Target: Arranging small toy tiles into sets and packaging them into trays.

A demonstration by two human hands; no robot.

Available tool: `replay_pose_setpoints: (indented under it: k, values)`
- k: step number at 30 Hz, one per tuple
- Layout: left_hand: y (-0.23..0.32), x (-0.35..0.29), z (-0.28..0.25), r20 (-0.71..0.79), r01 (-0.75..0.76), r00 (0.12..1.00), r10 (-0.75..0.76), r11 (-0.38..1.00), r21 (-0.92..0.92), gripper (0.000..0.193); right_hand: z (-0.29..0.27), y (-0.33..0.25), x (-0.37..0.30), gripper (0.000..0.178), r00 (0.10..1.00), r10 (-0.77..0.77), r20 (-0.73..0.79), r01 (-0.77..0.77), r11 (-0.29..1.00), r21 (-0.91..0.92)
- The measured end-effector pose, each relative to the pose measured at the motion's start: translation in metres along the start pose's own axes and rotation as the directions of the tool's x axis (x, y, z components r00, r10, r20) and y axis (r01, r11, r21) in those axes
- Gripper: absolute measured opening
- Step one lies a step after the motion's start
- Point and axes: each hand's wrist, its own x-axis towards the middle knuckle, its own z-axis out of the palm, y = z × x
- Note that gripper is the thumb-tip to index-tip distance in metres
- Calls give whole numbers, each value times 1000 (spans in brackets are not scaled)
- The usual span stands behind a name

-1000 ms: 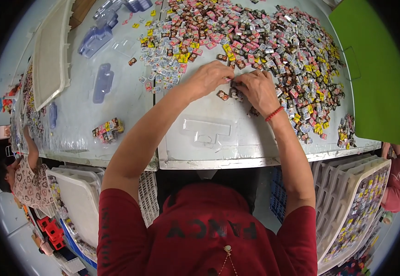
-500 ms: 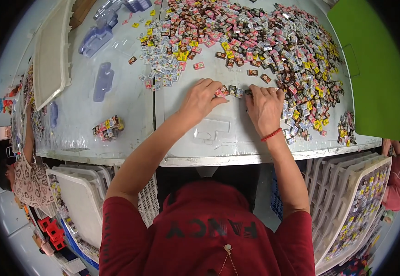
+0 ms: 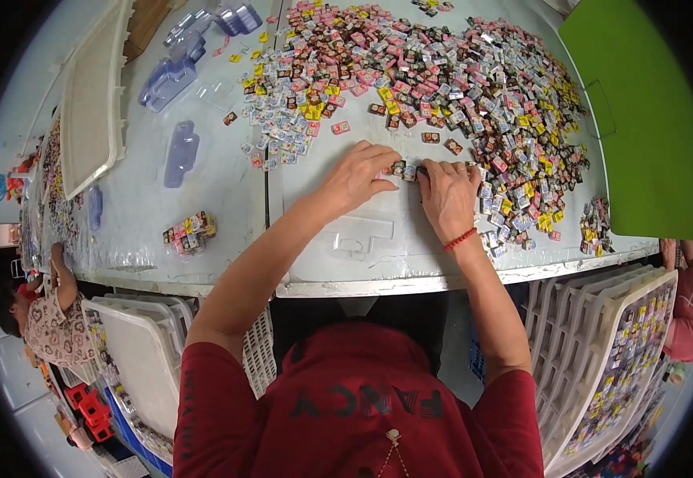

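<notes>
A short row of small box-shaped pieces (image 3: 408,171), dark, pale and pink, lies on the table between my hands. My left hand (image 3: 356,179) is closed at the row's left end, thumb and fingers around a partly hidden pink piece. At the other end, my right hand (image 3: 450,197) has its fingers curled down on a dark piece. A red bead bracelet circles the right wrist. Just in front of the hands lies a clear plastic tray (image 3: 384,229) with shaped hollows. Beyond them spreads a big heap of similar pieces (image 3: 442,72) in pink, brown, white and yellow.
A small stacked bundle of pieces (image 3: 189,232) sits at left, near clear blister trays (image 3: 181,155). A white crate (image 3: 95,103) stands far left, a green board (image 3: 641,119) at right. Stacked racks (image 3: 601,342) flank me below the table. Other people work at both sides.
Both hands and the row have shifted slightly relative to the table, the right hand moving a little left. The person at far left has brought an arm down.
</notes>
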Motion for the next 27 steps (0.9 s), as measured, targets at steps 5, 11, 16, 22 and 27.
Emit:
replay_pose_setpoints:
  k: [5,11,16,22,27]
  values:
    - [1,-3,-3,83,60,995,-56,997,-51,38,0,3,3,9,998,-26,-58,30,998,61]
    - [-22,44,-14,-2,178,984,-178,982,68,29,0,12,58,21,997,-22,-80,26,999,43]
    - [-41,50,8,-56,-10,998,19,987,159,26,33,11,72,22,995,-77,-56,73,995,-66]
    - [-39,29,-5,-119,-30,992,45,992,125,22,20,8,63,22,988,-123,-91,122,992,-10]
    - [-38,32,-8,-77,44,996,-34,990,133,22,24,9,100,27,949,-304,-85,309,950,47]
